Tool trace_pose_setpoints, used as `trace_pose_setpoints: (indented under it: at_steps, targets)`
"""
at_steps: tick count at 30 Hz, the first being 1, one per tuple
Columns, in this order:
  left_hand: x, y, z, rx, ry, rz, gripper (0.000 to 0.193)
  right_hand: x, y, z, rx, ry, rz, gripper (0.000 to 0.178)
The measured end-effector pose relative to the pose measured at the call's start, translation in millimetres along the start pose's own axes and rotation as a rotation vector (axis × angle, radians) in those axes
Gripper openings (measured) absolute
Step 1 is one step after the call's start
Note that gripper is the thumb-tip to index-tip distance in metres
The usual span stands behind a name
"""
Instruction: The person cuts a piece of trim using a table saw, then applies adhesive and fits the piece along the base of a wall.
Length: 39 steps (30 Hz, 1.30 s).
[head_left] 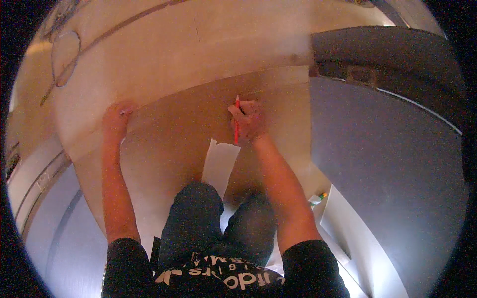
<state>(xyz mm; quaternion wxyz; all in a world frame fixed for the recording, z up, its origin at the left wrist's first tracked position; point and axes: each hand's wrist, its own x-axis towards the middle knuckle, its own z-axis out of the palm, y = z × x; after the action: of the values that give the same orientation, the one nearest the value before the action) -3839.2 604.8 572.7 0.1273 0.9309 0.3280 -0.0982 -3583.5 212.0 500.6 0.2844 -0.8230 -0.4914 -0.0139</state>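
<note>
My right hand is closed round a slim red pencil and rests on a wide brown board. The pencil stands nearly in line with my forearm, its pale tip pointing to the far side. Farther left, my left hand lies on the same board with its fingers curled in. A small pale spot shows at those fingers, too small to name. Just below the pencil, a strip of white paper with a ragged top edge lies on the board, reaching toward my knees.
A light wooden sheet spreads along the far side, meeting the board at a long curved line. Grey flooring lies to the right, past the board's edge. A small green and orange item sits beside a white panel.
</note>
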Motion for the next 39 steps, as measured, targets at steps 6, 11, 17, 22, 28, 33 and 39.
trace_pose_setpoints:
  at_steps: [6,11,17,22,28,33,39]
  targets:
    - [8.2,-39.1,60.1,-0.093,-0.06,-0.136,0.027,33.1,7.7,-19.8,0.219,-0.364,0.244,0.031]
    - [17.8,-4.6,55.9,-0.106,0.013,-0.062,0.029,-10.9,34.8,-17.4,0.144,-0.264,0.302,0.033]
    - [6.5,-9.5,43.3,-0.121,0.053,-0.084,0.034,-17.8,33.8,-13.4,0.137,-0.273,0.266,0.035]
    - [15.4,-14.5,41.3,-0.133,0.056,-0.072,0.037,-9.8,32.3,-14.7,0.117,-0.275,0.253,0.037]
    - [23.7,-29.6,34.9,-0.149,0.051,-0.059,0.043,-4.9,29.7,-10.6,0.107,-0.28,0.249,0.04]
    - [24.0,-25.6,23.7,-0.153,0.037,-0.116,0.046,-3.7,30.3,-8.3,0.104,-0.265,0.262,0.042]
    - [14.0,-25.1,17.7,-0.247,0.116,-0.1,0.044,-3.9,29.3,-4.1,0.107,-0.257,0.263,0.044]
